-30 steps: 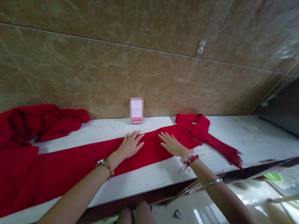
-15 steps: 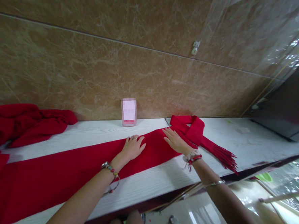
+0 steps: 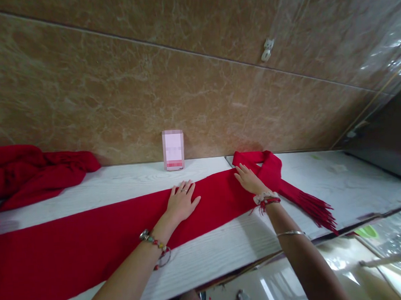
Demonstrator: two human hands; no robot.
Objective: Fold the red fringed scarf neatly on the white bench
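A long red scarf [image 3: 100, 235] lies spread along the white wood-grain tabletop [image 3: 210, 251], running out of view at the left. My left hand [image 3: 181, 201] rests flat on its middle stretch, fingers spread. Farther right, my right hand [image 3: 250, 179] lies on the cloth near a fold, its fingers stretched out. Beyond that hand the scarf's end loops over itself, and its fringe [image 3: 314, 206] trails toward the front edge. Neither hand grips the cloth.
A bunched red cloth [image 3: 35, 173] lies at the back left. A phone-like pink object [image 3: 173, 150], its face blurred, leans against the brown marbled wall [image 3: 132, 91]. At the far right stands a dark box-shaped object [image 3: 386, 134]. Below the table edge a green basin [image 3: 366, 231] shows.
My right hand has slid right along the scarf toward the fold. The left hand remains flat on the cloth, its fingers a little straighter. The view has shifted slightly.
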